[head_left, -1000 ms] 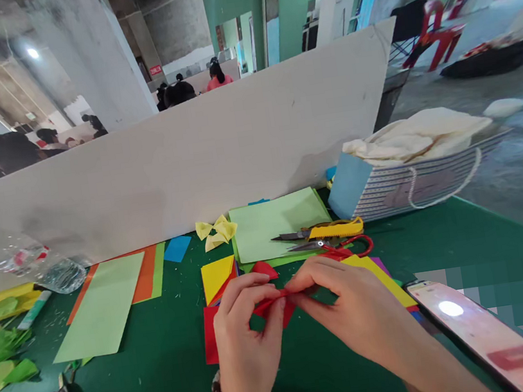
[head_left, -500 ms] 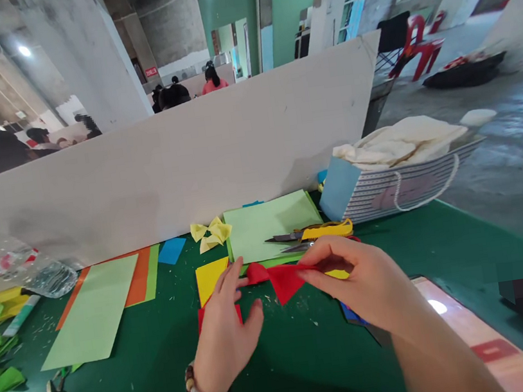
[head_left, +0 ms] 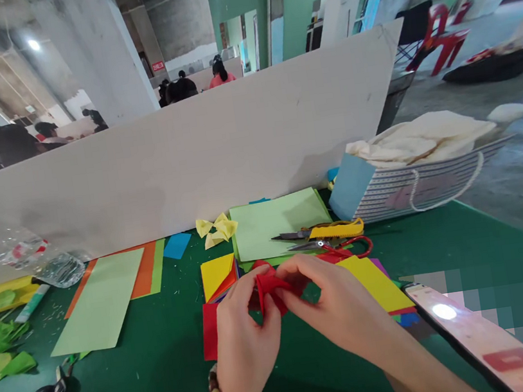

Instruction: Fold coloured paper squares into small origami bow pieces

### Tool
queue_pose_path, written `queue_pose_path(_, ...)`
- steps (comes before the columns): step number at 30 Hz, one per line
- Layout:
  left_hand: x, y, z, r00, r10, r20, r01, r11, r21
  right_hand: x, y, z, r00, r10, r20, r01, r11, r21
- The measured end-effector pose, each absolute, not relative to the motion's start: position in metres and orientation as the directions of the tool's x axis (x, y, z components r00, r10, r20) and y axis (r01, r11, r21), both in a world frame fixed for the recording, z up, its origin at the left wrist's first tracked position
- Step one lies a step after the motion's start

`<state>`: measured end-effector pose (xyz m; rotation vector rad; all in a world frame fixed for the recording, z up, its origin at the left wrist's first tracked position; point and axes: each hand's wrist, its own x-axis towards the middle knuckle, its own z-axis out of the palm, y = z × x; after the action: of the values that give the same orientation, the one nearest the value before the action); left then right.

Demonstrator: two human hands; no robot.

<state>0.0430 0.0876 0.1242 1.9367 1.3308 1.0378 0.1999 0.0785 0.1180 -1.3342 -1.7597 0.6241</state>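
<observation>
A folded piece of red paper point(head_left: 270, 282) is pinched between both hands above the green table. My left hand point(head_left: 247, 328) closes on its left side with thumb and fingers. My right hand point(head_left: 334, 296) grips its right side, fingertips meeting the left ones near the middle. Under and beside my left hand lie a red paper square point(head_left: 211, 333) and a stack topped with yellow paper point(head_left: 218, 276). Another stack of yellow paper point(head_left: 376, 284) sits by my right wrist. Red-handled scissors point(head_left: 347, 249) and a yellow utility knife point(head_left: 334, 230) rest just beyond the hands.
Pale green sheets point(head_left: 278, 216) and folded yellow paper pieces point(head_left: 217, 229) lie by the white partition point(head_left: 180, 168). A striped bag point(head_left: 434, 178) stands at the right, with a phone point(head_left: 475, 334) nearer. A water bottle point(head_left: 31, 254) lies left. People sit beyond the partition.
My left hand, open beside the red paper before, has closed on it. The right hand has moved left, and the paper now looks more bunched.
</observation>
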Motion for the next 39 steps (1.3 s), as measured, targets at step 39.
queue_pose_path(39, 0.027, 0.091, 0.119, 0.481, 0.682, 0.551, 0.597, -0.715, 0.364, 0.215, 0.095, 0.118, -0.21, 0.977, 0.022, 0.225, 0.071, -0.972)
